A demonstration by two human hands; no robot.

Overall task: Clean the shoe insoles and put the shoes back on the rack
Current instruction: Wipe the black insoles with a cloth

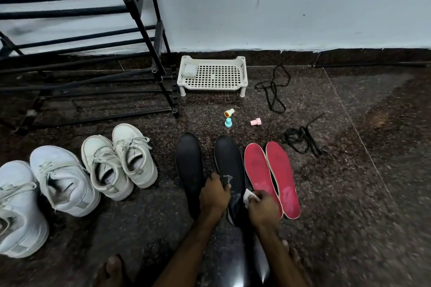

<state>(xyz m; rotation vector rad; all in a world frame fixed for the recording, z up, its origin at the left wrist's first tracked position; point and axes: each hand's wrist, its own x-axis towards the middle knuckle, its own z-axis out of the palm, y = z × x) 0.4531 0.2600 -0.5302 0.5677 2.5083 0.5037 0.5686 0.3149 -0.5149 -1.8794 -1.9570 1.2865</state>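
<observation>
Two black insoles lie side by side on the floor, one at the left (189, 165) and one at the right (229, 161). My left hand (214, 193) grips the right black insole at its middle. My right hand (262, 207) pinches a small white wipe (249, 196) against that insole's right edge near the heel. Two red insoles (271, 175) lie to the right of it. Two pairs of white sneakers stand at the left, the nearer pair (119, 161) beside a second pair (35, 193). The black shoe rack (144, 30) stands at the back left.
A white perforated plastic tray (213, 74) stands by the wall beside the rack. Three small caps lie on the floor: yellow (229, 113), blue (228, 122) and pink (255, 121). Black laces (272, 88) lie to the right, more laces (300, 137) nearer. My bare feet show at the bottom.
</observation>
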